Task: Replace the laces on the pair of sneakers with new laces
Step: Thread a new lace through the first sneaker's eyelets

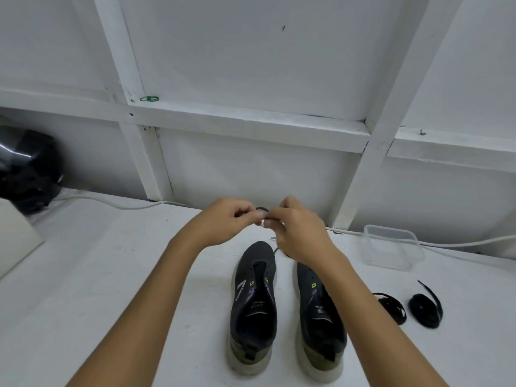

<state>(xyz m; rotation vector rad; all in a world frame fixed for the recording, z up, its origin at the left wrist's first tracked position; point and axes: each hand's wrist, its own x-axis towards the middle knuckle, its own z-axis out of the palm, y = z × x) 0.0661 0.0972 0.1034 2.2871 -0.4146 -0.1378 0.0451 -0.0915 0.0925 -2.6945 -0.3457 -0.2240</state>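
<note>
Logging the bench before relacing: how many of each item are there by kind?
Sneakers: 2
Coiled laces on the table: 2
Lace held in both hands: 1
Clear tub: 1
Total: 6

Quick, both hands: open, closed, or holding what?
Left hand: pinching the dark lace.
Right hand: pinching the same lace.

Your left hand (227, 219) and right hand (297, 230) are bare; behind them, both forearms look sleeveless, seemingly without rings.
</note>
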